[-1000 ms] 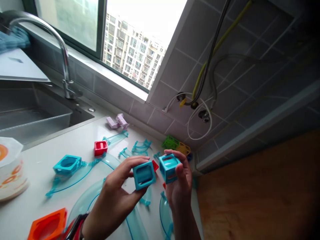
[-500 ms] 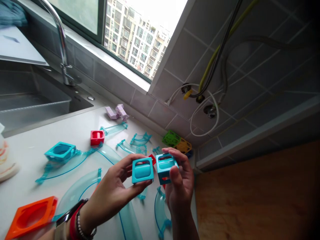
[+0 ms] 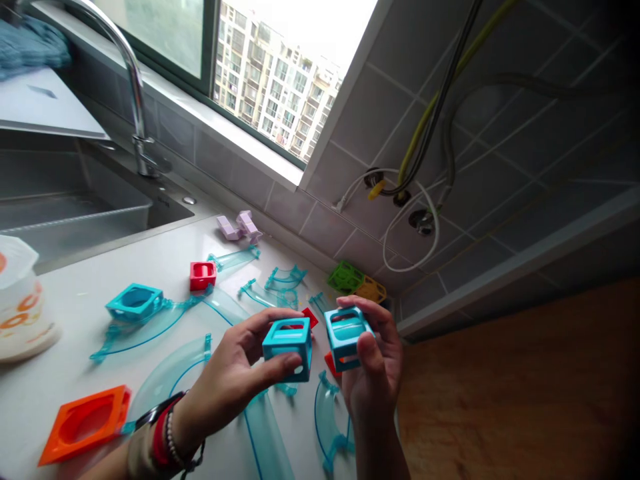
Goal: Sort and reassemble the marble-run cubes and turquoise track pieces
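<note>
My left hand [image 3: 235,370] pinches a small teal hollow cube block [image 3: 289,348] between thumb and fingers. My right hand [image 3: 375,363] grips a second teal cube block [image 3: 346,335] just to its right. The two blocks are held side by side above the white counter [image 3: 75,313], with a small gap between them. Under my hands lie clear blue curved track pieces [image 3: 260,427] and a small red piece [image 3: 309,317].
A teal square block [image 3: 134,301], a red cube [image 3: 203,275], an orange square frame [image 3: 86,423], lilac pieces [image 3: 239,227], and green [image 3: 345,276] and yellow grid blocks [image 3: 371,291] lie around. A sink [image 3: 70,213] with tap [image 3: 131,73] is at left, a white container [image 3: 20,300] near it.
The two teal blocks were nearly touching half a second ago and now sit slightly apart. My left hand has turned its block so that an open face points up.
</note>
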The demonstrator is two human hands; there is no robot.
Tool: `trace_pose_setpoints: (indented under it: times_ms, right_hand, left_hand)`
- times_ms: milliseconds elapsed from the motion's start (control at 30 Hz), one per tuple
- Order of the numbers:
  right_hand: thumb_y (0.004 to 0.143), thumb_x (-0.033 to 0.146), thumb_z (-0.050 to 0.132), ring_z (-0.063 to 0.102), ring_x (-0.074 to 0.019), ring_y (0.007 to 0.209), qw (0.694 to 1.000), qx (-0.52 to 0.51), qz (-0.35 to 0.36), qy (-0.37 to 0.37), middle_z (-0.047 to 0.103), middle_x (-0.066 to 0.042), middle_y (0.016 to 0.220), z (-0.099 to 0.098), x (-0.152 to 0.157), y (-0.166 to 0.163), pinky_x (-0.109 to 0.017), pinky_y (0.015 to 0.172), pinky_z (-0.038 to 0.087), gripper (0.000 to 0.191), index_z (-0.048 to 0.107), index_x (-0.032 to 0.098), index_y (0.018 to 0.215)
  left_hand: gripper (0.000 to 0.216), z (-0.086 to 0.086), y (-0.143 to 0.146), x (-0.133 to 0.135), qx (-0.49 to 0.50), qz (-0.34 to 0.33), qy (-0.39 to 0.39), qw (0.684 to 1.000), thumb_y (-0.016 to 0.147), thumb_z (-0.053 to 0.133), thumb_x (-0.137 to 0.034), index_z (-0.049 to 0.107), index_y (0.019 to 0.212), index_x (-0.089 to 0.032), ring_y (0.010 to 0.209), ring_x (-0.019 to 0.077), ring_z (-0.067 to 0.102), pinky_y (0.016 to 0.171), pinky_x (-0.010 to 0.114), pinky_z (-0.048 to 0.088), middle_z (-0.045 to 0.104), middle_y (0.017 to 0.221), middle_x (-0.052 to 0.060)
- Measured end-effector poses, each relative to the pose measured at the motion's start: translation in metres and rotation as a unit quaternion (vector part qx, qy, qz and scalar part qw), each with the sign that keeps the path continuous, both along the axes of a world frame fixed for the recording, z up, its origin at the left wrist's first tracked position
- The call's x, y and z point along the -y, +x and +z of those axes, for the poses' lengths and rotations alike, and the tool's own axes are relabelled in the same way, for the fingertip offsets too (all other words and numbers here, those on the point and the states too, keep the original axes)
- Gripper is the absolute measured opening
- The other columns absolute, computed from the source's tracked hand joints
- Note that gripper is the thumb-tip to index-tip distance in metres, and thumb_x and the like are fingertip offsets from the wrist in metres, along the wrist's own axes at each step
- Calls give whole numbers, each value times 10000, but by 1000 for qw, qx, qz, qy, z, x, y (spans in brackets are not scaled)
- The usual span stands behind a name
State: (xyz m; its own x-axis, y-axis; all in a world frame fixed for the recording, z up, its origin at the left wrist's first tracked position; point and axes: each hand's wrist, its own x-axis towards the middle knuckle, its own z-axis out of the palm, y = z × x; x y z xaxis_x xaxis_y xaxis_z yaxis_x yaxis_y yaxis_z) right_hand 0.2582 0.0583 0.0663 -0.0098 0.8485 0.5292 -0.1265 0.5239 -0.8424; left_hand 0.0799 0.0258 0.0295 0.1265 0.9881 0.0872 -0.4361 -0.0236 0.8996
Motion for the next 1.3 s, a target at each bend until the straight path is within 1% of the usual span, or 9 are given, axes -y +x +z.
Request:
trace_pose_setpoints:
  times_ms: [100, 200, 367, 567, 833, 1033, 1133, 1233, 1300]
  right_hand:
    - [935, 455, 697, 660, -244, 1060, 1000, 14, -2, 2, 703, -67, 1212, -1, -1, 1, -389, 903, 529, 321, 714, 274, 1200]
    - [926, 432, 722, 656, -245, 1062, 999, 39, 19, 28, 687, -75, 1220, 0, 1, -1, -392, 895, 542, 351, 689, 277, 1239]
    - [942, 358, 719, 624, -270, 1149, 990, 92, 37, 103, 668, -99, 1206, 4, 12, -7, -441, 937, 555, 373, 653, 273, 1299]
    - [958, 318, 678, 619, -277, 1136, 981, 133, 32, 135, 656, -111, 1207, 6, 18, -10, -483, 951, 556, 402, 613, 260, 1350]
    - [914, 216, 669, 627, -295, 1132, 973, 156, 35, 164, 649, -120, 1207, 6, 19, -10, -536, 967, 555, 433, 622, 241, 1344]
    - [878, 179, 662, 639, -299, 1129, 973, 168, 36, 154, 651, -119, 1219, 4, 21, -9, -538, 975, 558, 480, 621, 243, 1352]
    - [901, 266, 663, 617, -331, 1210, 972, 187, 34, 137, 623, -132, 1290, 3, 21, -10, -572, 1023, 534, 478, 608, 247, 1375]
    - [899, 450, 710, 555, -366, 1329, 975, 202, 13, 91, 559, -141, 1418, 0, 17, -12, -585, 1082, 492, 595, 557, 266, 1444]
    - [926, 513, 689, 533, -353, 1372, 981, 189, 0, 32, 543, -134, 1468, -3, 13, -14, -552, 1107, 477, 605, 538, 281, 1464]
  left_hand:
    - [485, 1, 2, -2, 55, -25, -37, 997, 918, 741, -455, 614, 1296, -178, 795, 224, 721, 619, 306, 638, 744, 985, 90]
    - [433, 2, 3, -3, 97, -40, -65, 992, 970, 635, -513, 628, 1221, -160, 642, 198, 679, 502, 305, 602, 689, 841, 54]
    - [411, 8, 2, -2, 111, -48, -68, 990, 951, 645, -518, 647, 1125, -146, 603, 185, 657, 497, 311, 593, 622, 806, 25]
    - [401, 12, 1, 0, 99, -53, -57, 992, 958, 635, -501, 640, 1142, -145, 630, 186, 656, 503, 306, 592, 628, 837, 35]
    - [426, 8, 1, 0, 93, -72, -62, 991, 947, 644, -524, 629, 1138, -143, 565, 166, 660, 502, 277, 584, 651, 790, 26]
    - [418, 9, 0, 1, 110, -90, -86, 986, 898, 736, -513, 640, 1133, -181, 750, 172, 704, 620, 243, 598, 682, 921, 42]
    - [408, 8, 0, 1, 126, -89, -97, 983, 889, 766, -487, 629, 1149, -204, 826, 177, 713, 686, 249, 601, 696, 988, 40]
    - [432, 7, -1, -1, 112, -45, -77, 990, 874, 806, -423, 601, 1200, -228, 909, 193, 730, 765, 270, 609, 725, 1089, 50]
    - [516, 7, -3, -2, 73, 5, -53, 996, 832, 858, -364, 584, 1251, -241, 986, 218, 738, 823, 285, 612, 736, 1137, 56]
